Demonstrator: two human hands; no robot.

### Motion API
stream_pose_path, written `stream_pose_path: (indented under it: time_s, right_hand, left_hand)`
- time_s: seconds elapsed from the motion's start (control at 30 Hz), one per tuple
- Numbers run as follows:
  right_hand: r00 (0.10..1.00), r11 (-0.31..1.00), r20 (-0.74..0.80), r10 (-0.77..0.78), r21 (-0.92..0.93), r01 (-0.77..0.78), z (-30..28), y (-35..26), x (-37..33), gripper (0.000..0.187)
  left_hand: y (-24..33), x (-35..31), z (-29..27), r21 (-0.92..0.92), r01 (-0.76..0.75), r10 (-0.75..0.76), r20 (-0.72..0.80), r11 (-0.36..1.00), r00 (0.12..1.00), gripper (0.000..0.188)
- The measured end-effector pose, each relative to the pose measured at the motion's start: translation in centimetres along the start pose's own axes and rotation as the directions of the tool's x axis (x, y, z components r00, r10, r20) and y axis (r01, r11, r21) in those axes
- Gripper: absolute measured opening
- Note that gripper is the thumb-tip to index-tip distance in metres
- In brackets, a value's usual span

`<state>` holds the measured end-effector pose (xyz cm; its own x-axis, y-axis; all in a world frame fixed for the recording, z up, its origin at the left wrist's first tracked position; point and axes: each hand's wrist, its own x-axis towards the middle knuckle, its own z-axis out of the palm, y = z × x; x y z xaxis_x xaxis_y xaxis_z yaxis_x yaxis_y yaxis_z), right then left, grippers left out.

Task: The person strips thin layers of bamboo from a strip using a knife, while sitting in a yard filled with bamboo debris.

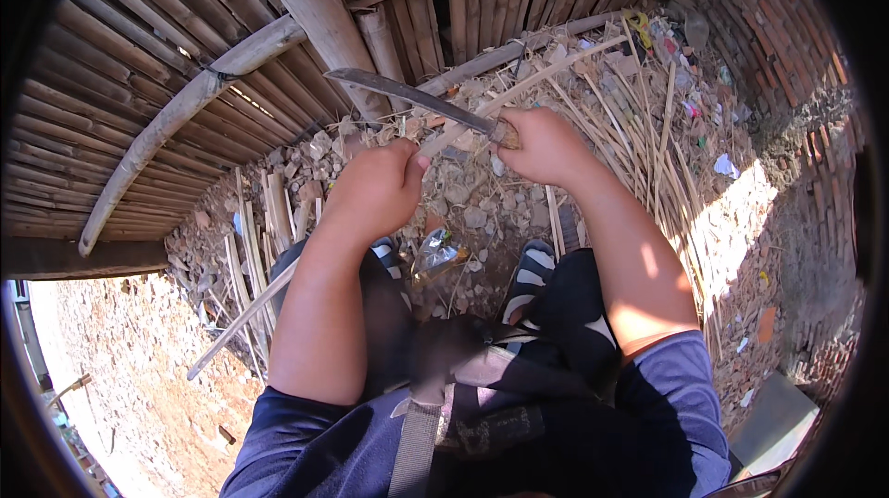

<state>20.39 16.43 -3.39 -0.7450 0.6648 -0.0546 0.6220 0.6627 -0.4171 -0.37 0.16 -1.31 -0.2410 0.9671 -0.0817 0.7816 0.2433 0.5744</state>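
Right hand [546, 146] closed around wooden handle of machete [417, 98]; blade pointed up-left toward bamboo fence [139, 63]. Left hand [375, 188] fisted around long bamboo strip [278, 290], which ran from lower left up under blade. Blade edge met strip near left thumb. Cut bamboo strips [639, 137] lay on rubble beyond.

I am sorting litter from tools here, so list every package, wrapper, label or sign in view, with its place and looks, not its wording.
Crumpled clear plastic wrapper: on the rubble between the feet, below the left hand; shiny, transparent, with dark patches.
Small scraps of coloured litter: scattered on the ground at upper right, beyond the right hand that grips the long dark blade; pink, white and green bits, too small to tell apart.
No signs or screens show.
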Motion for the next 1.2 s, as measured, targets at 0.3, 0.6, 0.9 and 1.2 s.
stream_pose_path:
  time_s: [0.3,0.6,0.9,1.2]
  right_hand:
    - [0.975,0.945,0.001,0.222,0.247,-0.216,-1.0,2.1,0.3,0.047]
    - [0.975,0.944,-0.149,0.166,0.309,-0.113,-1.5,3.8,0.5,0.041]
    - [0.999,0.992,-0.046,0.020,0.127,-0.014,-2.0,0.9,0.1,0.041]
    - [0.953,0.932,-0.074,0.292,0.245,-0.267,-3.3,2.6,0.1,0.054]
  left_hand:
    - [0.4,0.2,-0.4,-0.008,-0.031,0.030,-0.093,1.000,0.995,0.032]
    - [1.1,0.1,-0.4,-0.107,-0.066,0.055,-0.102,0.992,0.993,0.032]
    - [0.9,-0.1,-0.4,-0.107,-0.087,0.075,-0.111,0.990,0.991,0.029]
    - [0.8,0.1,0.0,-0.069,-0.105,0.098,-0.096,0.992,0.990,0.030]
